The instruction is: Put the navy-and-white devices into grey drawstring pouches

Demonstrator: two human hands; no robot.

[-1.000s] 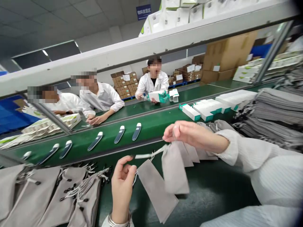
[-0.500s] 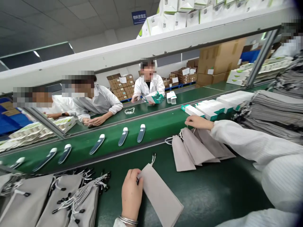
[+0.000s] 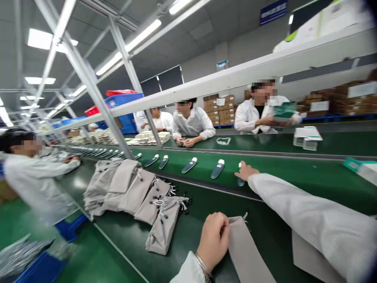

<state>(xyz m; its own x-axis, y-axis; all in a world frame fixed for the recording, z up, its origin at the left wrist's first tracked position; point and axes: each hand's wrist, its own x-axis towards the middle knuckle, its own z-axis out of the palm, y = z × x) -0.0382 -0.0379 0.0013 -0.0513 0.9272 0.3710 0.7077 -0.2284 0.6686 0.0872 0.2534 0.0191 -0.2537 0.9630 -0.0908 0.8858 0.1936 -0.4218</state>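
Near the front edge, my left hand [image 3: 214, 237] is closed on the upper end of a flat grey drawstring pouch [image 3: 249, 251], whose white cord sticks out at the top. Over on the green belt, my right hand [image 3: 247, 172] has its fingers closed about a dark blue handheld device [image 3: 240, 182] with a white end. The fingers cover most of that device. A similar device [image 3: 218, 169] lies just to its left, with several more further along. Part of another grey pouch [image 3: 312, 255] shows beneath my right sleeve.
Stacked grey drawstring pouches [image 3: 126, 186] lie on the table to the left. Co-workers in white coats sit across the belt, and one person [image 3: 38, 177] works at far left. A green and white box [image 3: 362, 169] lies at right. A white rail [image 3: 206, 84] crosses above.
My view has swung left. My right hand has moved from the row of pouches to a device on the belt. My left hand still grips its pouch.
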